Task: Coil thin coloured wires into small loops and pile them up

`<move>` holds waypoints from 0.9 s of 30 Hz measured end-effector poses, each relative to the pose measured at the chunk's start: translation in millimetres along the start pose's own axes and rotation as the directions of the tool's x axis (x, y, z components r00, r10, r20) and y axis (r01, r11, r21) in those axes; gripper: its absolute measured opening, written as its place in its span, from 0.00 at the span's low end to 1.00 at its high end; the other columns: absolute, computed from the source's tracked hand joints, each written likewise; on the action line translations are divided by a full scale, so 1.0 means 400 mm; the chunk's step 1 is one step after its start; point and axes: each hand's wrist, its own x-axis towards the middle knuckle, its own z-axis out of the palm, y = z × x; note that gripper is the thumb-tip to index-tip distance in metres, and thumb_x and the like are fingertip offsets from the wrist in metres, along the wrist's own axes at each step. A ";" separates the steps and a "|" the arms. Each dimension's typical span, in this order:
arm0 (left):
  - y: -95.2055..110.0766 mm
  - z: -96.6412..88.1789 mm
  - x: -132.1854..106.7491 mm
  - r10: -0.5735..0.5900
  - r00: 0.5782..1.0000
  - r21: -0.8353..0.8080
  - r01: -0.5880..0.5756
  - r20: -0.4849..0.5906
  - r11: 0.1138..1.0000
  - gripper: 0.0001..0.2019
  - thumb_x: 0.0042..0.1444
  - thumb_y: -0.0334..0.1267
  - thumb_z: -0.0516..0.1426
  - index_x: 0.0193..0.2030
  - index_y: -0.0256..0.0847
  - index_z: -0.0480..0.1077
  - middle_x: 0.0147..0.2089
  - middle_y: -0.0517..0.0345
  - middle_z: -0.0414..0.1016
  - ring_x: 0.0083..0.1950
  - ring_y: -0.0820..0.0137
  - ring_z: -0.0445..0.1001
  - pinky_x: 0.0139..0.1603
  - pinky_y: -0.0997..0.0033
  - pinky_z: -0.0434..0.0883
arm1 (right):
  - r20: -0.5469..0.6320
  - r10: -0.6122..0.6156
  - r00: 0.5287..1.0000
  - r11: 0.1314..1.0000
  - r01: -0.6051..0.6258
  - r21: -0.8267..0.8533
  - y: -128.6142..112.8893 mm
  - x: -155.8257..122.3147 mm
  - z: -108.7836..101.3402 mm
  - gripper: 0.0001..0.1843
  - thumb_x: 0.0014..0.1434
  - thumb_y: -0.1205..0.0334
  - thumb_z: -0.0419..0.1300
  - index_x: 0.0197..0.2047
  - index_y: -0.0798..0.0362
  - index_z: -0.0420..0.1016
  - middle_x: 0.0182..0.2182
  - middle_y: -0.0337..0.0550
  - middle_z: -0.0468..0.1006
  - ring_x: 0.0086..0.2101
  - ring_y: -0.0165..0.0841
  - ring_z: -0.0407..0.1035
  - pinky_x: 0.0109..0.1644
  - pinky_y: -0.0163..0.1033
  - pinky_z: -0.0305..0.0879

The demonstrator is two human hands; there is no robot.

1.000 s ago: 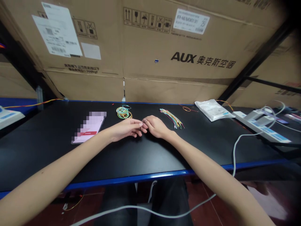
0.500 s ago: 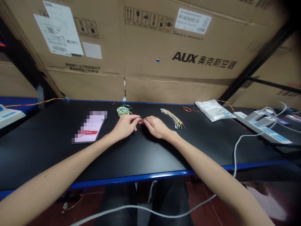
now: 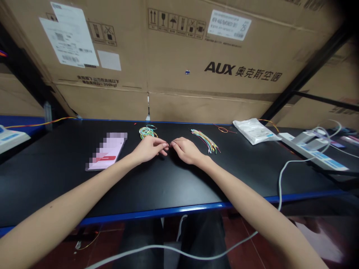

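Observation:
My left hand point(image 3: 149, 148) is closed in a pinch, thumb against forefinger, just in front of a tangle of coiled thin wires point(image 3: 146, 131) in green, yellow and light blue. Facing it almost fingertip to fingertip, my right hand point(image 3: 184, 150) is pinched too, its fingers curled inward. Whatever lies between the fingertips is too small and dark to make out. To the right of my right hand lies a loose bundle of straight coloured wires point(image 3: 206, 140) with tipped ends.
A phone point(image 3: 108, 151) lies left on the black table point(image 3: 168, 186). A red wire loop point(image 3: 223, 129), a white plastic bag point(image 3: 255, 130) and a power strip point(image 3: 314, 151) with a white cable point(image 3: 280, 183) are on the right. A large cardboard box point(image 3: 174, 82) stands behind.
My left hand's lower fingers have shifted slightly, and its fingertips sit a little closer to the right hand's. Other things stay where they were.

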 end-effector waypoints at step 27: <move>0.016 0.008 -0.010 0.128 0.991 0.096 -0.124 -0.042 0.988 0.12 0.57 0.43 0.57 0.32 0.37 0.77 0.31 0.55 0.79 0.24 0.75 0.70 0.30 0.74 0.71 | -0.253 0.078 0.964 0.901 0.041 0.432 -0.012 0.004 -0.008 0.14 0.64 0.57 0.53 0.46 0.53 0.76 0.45 0.47 0.79 0.46 0.35 0.72 0.52 0.42 0.65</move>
